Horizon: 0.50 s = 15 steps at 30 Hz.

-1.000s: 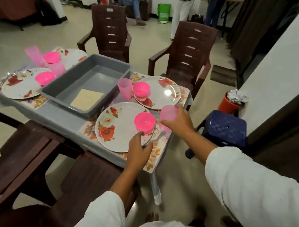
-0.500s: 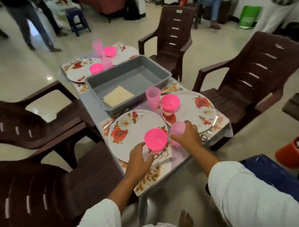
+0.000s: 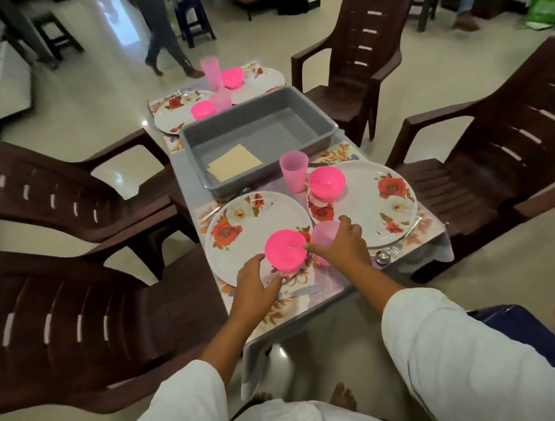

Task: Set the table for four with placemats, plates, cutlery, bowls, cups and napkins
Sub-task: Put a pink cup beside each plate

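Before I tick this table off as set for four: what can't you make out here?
Head view only:
- near cup: mostly covered by the right hand gripping it.
- left hand: fingertips meet the near bowl at its base; grip or touch unclear.
- far plates: cutlery blurred and small, partly behind the grey tub.
- paper in the tub: sheet count unreadable.

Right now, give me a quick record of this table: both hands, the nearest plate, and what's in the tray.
left hand: at the base of the near pink bowl, grip unclear
right hand: grips the pale pink cup
nearest plate: carries that bowl
grey tray: holds one yellow sheet
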Tool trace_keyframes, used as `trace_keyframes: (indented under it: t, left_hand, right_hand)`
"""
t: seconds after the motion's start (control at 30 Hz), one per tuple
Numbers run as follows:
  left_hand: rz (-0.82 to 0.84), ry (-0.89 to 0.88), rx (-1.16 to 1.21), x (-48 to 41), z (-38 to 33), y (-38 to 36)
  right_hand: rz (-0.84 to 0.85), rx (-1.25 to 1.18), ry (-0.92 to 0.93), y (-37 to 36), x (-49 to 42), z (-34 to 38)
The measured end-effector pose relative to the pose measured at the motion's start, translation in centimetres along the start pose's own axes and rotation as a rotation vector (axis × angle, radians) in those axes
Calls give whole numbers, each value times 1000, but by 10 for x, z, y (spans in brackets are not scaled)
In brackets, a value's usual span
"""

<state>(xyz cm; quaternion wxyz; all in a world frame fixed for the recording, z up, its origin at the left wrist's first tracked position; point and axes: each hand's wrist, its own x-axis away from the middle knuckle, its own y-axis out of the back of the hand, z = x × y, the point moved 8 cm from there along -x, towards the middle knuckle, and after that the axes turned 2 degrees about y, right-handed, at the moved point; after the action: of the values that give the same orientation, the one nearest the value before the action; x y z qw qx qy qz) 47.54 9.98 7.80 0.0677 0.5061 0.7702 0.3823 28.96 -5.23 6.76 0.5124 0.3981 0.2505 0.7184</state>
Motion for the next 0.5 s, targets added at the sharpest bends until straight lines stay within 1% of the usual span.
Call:
trace_keyframes:
  t: [0.07, 0.13, 0.17, 0.23, 0.27, 0.33, 0.4, 0.5]
  left_hand:
    - [-4, 8, -11, -2, -1, -2]
    - [-5, 11, -18, -3, -3, -3]
    - [-5, 14, -17, -3, -3, -3]
    - [-4, 19, -18, -3, -3, -2]
    - [-5, 20, -22, -4, -2, 0]
    - [-13, 31, -27, -4, 2, 6]
    - [-26, 38, -26, -5, 7, 13]
    - [-35, 31, -25, -10, 15, 25]
  right_hand:
    - [0, 21, 16, 1, 2, 1]
    - [-39, 73, 27, 7, 7, 2]
    - [-98, 122, 42, 13, 12, 5]
    - [-287, 205, 114, 30, 22, 16]
    - [-380, 217, 167, 38, 28, 24]
    - [-500, 212, 287, 46, 37, 41]
    - [-546, 196, 375, 45, 45, 57]
    - [-565, 148, 433, 37, 52, 73]
